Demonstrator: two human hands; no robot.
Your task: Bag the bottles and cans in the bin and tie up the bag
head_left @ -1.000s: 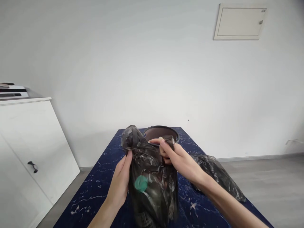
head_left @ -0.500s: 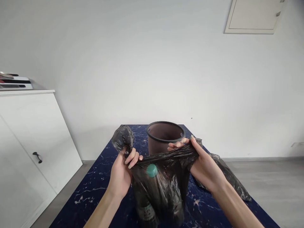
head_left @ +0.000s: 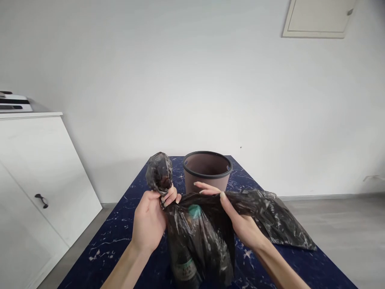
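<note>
A thin black plastic bag (head_left: 207,245) hangs between my hands over the near part of the table. Through its film show a green bottle cap (head_left: 195,211) and a bottle with a pale label (head_left: 185,269). My left hand (head_left: 152,218) is closed round the bag's gathered left edge, and a puffed bunch of film (head_left: 160,172) sticks up above the fist. My right hand (head_left: 233,212) pinches the right part of the rim between thumb and fingers. Just beyond the hands stands a brownish trash can (head_left: 207,176) with a dark rim.
Another stretch of black plastic film (head_left: 281,220) lies at the table's right edge. The table (head_left: 105,245) has a dark blue marbled top. At left stands a white cabinet (head_left: 39,172) with items on top; a white wall (head_left: 192,80) rises behind.
My right hand has moved left toward my left hand, so the bag's rim is less stretched and more gathered. The bunch above my left hand stands higher.
</note>
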